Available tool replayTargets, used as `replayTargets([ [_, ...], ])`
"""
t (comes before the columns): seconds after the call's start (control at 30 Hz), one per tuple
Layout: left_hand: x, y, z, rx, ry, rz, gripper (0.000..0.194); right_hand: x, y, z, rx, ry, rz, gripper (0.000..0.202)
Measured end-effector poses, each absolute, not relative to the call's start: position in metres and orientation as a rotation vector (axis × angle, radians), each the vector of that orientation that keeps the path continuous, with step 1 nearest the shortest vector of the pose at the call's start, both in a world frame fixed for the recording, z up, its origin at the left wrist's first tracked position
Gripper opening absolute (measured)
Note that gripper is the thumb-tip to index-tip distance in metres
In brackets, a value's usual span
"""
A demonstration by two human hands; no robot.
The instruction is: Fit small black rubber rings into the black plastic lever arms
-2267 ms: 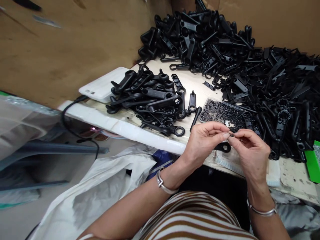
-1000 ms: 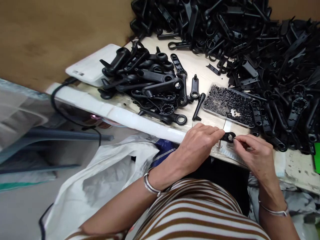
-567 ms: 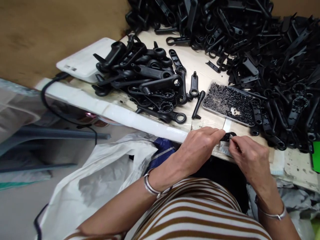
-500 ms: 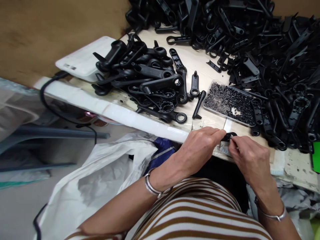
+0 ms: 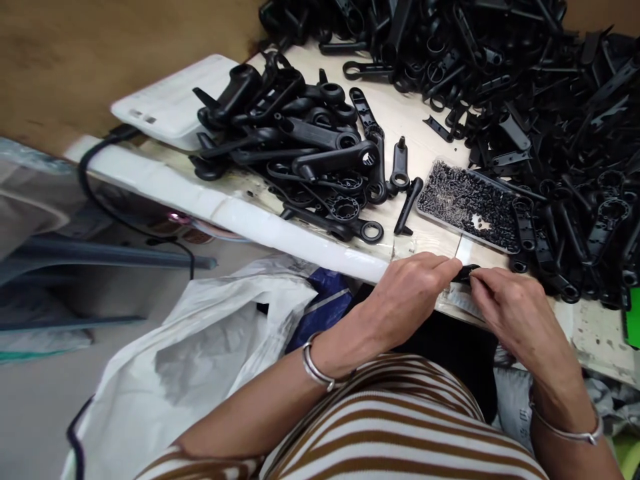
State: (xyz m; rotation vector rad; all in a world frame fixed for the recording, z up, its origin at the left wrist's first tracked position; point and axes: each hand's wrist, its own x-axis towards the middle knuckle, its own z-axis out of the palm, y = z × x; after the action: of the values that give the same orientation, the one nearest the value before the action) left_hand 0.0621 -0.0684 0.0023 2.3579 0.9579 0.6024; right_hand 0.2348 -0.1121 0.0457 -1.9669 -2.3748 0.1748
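At the table's front edge my left hand [image 5: 413, 293] is closed on a small black plastic part [image 5: 465, 273], mostly hidden by the fingers. My right hand [image 5: 513, 307] is at the part's right end, its thumb and forefinger pinched together; whatever lies between them is too small to make out. Just beyond the hands lies a clear shallow tray [image 5: 443, 227] of tiny dark and metallic pieces. A black handle-like part [image 5: 409, 205] lies left of the tray, with an upright-pointing one [image 5: 400, 163] behind it.
A heap of black ring-ended parts [image 5: 320, 157] lies left of the tray. Larger piles of black parts [image 5: 565, 120] cover the back and right. A white device [image 5: 175, 100] with a black cable sits at the left. A white bag [image 5: 210, 340] hangs below the padded edge [image 5: 235, 220].
The view has shifted slightly, moving the table items to the right in the picture. Both hands remain at the small black part, with the right wrist a little farther right.
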Motion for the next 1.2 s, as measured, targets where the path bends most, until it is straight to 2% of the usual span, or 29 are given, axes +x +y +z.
replayTargets([
  [0.47,0.062,-0.068,0.001,2.378,0.93,0.634,0.014,0.219,-0.111,0.05,-2.114,-2.628,-0.146,0.017],
  [0.67,0.061,-0.069,-0.002,2.387,0.942,0.684,0.014,0.188,-0.109,0.052,-2.373,-2.532,-0.357,0.02],
  [0.73,0.061,-0.069,-0.003,2.388,0.944,0.701,0.015,0.194,-0.11,0.05,-2.362,-2.464,-0.24,0.018],
  [0.8,0.061,-0.069,-0.004,2.389,0.95,0.725,0.016,0.21,-0.113,0.046,-2.245,-2.311,0.067,0.016],
  [0.87,0.062,-0.07,-0.005,2.387,0.953,0.799,0.016,0.229,-0.119,0.04,-2.113,-1.954,0.427,0.018],
  [0.93,0.063,-0.073,-0.007,2.374,0.957,0.926,0.014,0.242,-0.127,0.033,-2.02,-1.467,0.631,0.019],
  [1.0,0.066,-0.077,-0.009,2.348,0.967,1.055,0.013,0.245,-0.133,0.026,-1.901,-1.088,0.755,0.033],
  [1.1,0.071,-0.084,-0.008,2.309,0.973,1.185,0.01,0.234,-0.135,0.02,-1.682,-0.817,0.989,0.058],
  [1.2,0.074,-0.089,-0.005,2.304,0.924,1.305,0.007,0.221,-0.132,0.02,-1.528,-0.673,1.139,0.058],
])
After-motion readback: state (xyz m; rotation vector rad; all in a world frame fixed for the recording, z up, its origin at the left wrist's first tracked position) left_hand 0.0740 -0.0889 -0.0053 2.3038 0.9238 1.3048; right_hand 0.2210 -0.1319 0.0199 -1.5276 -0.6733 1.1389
